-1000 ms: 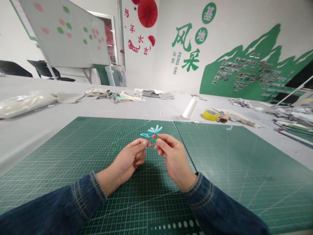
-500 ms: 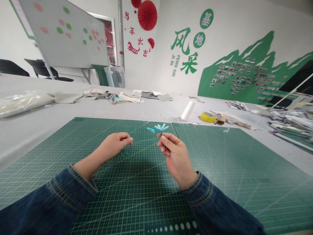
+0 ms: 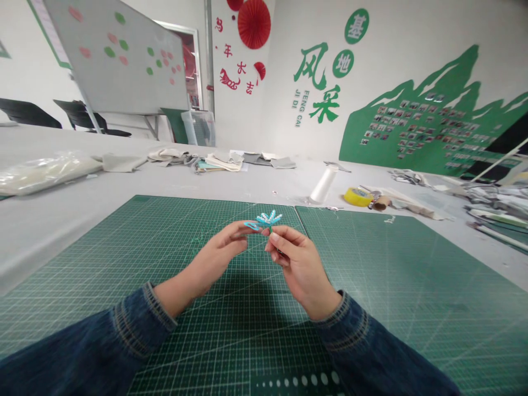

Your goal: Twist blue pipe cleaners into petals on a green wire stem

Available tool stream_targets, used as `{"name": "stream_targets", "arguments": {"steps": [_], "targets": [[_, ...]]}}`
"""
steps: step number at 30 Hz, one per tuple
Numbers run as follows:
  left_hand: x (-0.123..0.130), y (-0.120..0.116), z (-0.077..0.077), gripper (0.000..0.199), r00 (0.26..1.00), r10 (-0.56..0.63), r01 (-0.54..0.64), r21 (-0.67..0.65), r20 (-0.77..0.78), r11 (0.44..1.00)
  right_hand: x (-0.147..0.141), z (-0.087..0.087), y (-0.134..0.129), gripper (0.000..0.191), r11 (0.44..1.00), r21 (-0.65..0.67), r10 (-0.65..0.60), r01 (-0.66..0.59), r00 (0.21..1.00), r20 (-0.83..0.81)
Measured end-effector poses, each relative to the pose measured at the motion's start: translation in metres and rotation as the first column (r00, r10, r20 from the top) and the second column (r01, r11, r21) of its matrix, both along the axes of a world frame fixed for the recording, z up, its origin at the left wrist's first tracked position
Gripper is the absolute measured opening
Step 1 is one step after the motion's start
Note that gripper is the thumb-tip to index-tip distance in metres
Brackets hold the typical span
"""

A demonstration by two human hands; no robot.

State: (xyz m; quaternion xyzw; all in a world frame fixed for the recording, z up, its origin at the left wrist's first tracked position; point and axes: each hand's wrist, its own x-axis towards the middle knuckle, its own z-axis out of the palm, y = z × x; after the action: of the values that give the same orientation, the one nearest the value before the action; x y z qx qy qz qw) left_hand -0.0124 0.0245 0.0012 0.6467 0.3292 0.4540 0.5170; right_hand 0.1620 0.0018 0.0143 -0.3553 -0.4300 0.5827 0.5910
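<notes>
Between the thumb and fingers of my right hand [image 3: 295, 256] a small blue-and-white flower [image 3: 270, 218] is pinched by its green stem, petals upward. One blue loop-shaped petal [image 3: 251, 226] sticks out sideways to the left. My left hand [image 3: 225, 250] is raised beside it, fingers stretched toward the flower and the thumb held apart below. Its fingertips reach the outer petal and come close to my right fingertips; whether they press on the petal I cannot tell. Both hands are above the green cutting mat [image 3: 173, 319].
A second cutting mat [image 3: 396, 269] adjoins on the right. Beyond the mats stand a white thread cone [image 3: 324, 185] and a yellow tape roll [image 3: 357, 197]. Fabric pieces [image 3: 223, 161] lie along the back, a plastic-wrapped bundle [image 3: 49, 171] at left, and piled scraps [image 3: 503, 206] at right.
My left hand has moved right and its fingers have straightened toward the flower's side petal. My right hand keeps its pinch on the stem. The view has shifted slightly.
</notes>
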Motion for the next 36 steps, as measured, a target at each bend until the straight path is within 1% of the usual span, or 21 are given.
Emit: {"name": "stream_targets", "arguments": {"steps": [1,2,3,5,7,9,11,13,15,17,19,20,21,23,25,27,30,33,36], "targets": [[0.006,-0.005,-0.002,0.032,0.989,-0.045,0.058,-0.098,0.138,0.993,-0.001,0.0,-0.001,0.007,1.0,0.0,0.011,-0.011,1.0,0.005],[0.01,-0.009,-0.003,0.03,0.968,-0.06,0.104,-0.171,0.244,0.98,-0.002,-0.001,-0.001,0.007,1.0,-0.001,0.018,-0.018,1.0,0.012],[0.014,-0.012,-0.004,0.029,0.947,-0.07,0.146,-0.227,0.312,0.963,-0.002,-0.002,-0.001,0.007,1.0,-0.005,0.021,-0.021,1.0,0.02],[0.016,-0.015,-0.004,0.028,0.931,-0.093,0.208,-0.303,0.353,0.93,-0.003,-0.003,0.0,0.009,1.0,-0.016,0.006,-0.005,0.999,0.038],[0.015,-0.015,-0.003,0.03,0.944,-0.098,0.215,-0.361,0.316,0.907,-0.004,-0.004,0.0,0.01,1.0,-0.021,-0.013,0.014,0.998,0.066],[0.011,-0.013,-0.002,0.031,0.961,-0.056,0.175,-0.438,0.271,0.882,-0.005,-0.005,0.0,0.01,1.0,-0.017,-0.02,0.021,0.996,0.091],[0.008,-0.01,-0.003,0.03,0.971,-0.013,0.139,-0.517,0.239,0.844,-0.005,-0.005,0.0,0.01,1.0,-0.012,-0.016,0.017,0.994,0.106],[0.006,-0.007,-0.005,0.028,0.977,-0.007,0.133,-0.579,0.213,0.804,-0.006,-0.005,0.0,0.01,1.0,-0.011,-0.013,0.014,0.994,0.111],[0.004,-0.006,-0.006,0.022,0.986,-0.055,0.145,-0.637,0.158,0.757,-0.007,-0.005,0.0,0.01,1.0,-0.009,-0.01,0.012,0.993,0.118],[0.003,-0.005,-0.005,0.019,0.983,-0.161,0.178,-0.693,0.091,0.698,-0.008,-0.006,-0.001,0.01,1.0,-0.006,-0.012,0.013,0.992,0.124],[0.0,-0.005,-0.003,0.024,0.959,-0.281,0.23,-0.712,0.048,0.663,-0.008,-0.006,-0.001,0.01,1.0,-0.001,-0.024,0.024,0.992,0.121],[-0.002,-0.005,-0.001,0.027,0.942,-0.333,0.262,-0.7,0.036,0.665,-0.007,-0.006,0.0,0.01,0.999,0.001,-0.033,0.033,0.992,0.118],[-0.003,-0.005,0.0,0.029,0.927,-0.373,0.291,-0.669,0.023,0.684,-0.006,-0.006,0.0,0.009,0.999,0.001,-0.044,0.044,0.992,0.114],[-0.007,-0.004,0.003,0.03,0.904,-0.427,0.334,-0.568,-0.033,0.752,-0.004,-0.006,0.002,0.009,0.997,-0.004,-0.07,0.071,0.992,0.105],[-0.009,-0.003,0.004,0.031,0.893,-0.438,0.349,-0.455,-0.101,0.819,-0.002,-0.006,0.004,0.01,0.995,-0.015,-0.094,0.095,0.992,0.088],[-0.01,-0.001,0.003,0.035,0.902,-0.418,0.353,-0.371,-0.108,0.859,0.001,-0.007,0.006,0.011,0.993,-0.03,-0.115,0.117,0.992,0.061],[-0.008,0.001,-0.003,0.045,0.938,-0.346,0.34,-0.293,0.033,0.894,0.003,-0.007,0.008,0.013,0.99,-0.042,-0.133,0.134,0.991,0.028],[-0.006,0.003,-0.008,0.049,0.954,-0.245,0.283,-0.255,0.172,0.924,0.004,-0.006,0.008,0.013,0.99,-0.047,-0.134,0.135,0.991,0.016],[-0.005,0.005,-0.009,0.046,0.955,-0.172,0.229,-0.23,0.243,0.946,0.005,-0.005,0.007,0.014,0.989,-0.057,-0.135,0.135,0.991,0.011]]}}
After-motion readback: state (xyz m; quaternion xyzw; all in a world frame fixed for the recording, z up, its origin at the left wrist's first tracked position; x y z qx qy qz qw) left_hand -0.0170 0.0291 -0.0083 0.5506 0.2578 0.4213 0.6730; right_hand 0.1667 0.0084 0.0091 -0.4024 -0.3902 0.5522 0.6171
